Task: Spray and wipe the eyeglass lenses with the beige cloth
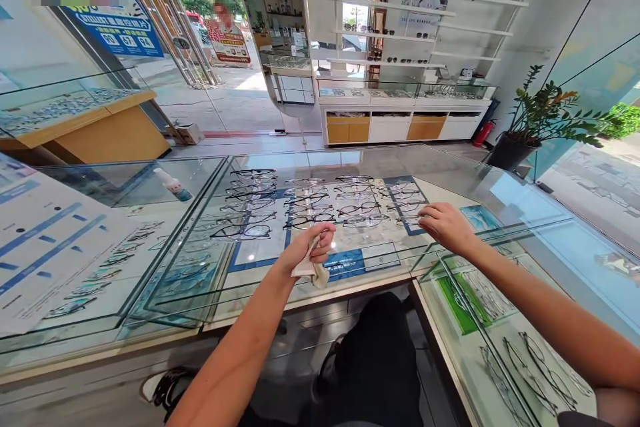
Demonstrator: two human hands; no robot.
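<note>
My left hand point(313, 248) is closed around a pale cloth point(316, 272), which hangs below the fingers over the front of the glass display case point(365, 283). My right hand point(445, 223) reaches in from the right, fingers bent together at the end of the nearest pair of eyeglasses point(407, 219) in the right-hand row. The fingertips partly hide that end. Several dark-framed eyeglasses point(250, 232) lie in the left row, and more eyeglasses point(307, 199) fill the middle rows. Under the left hand's side lies a blue printed card point(345, 263).
A white printed sheet point(50, 247) covers the case's left part, near a small bottle point(173, 183). At right, a lower glass compartment holds a green tray point(463, 303) and eyeglasses point(535, 367). Beyond stand a tall mirror point(285, 27), a potted plant point(540, 113) and shelves point(390, 0).
</note>
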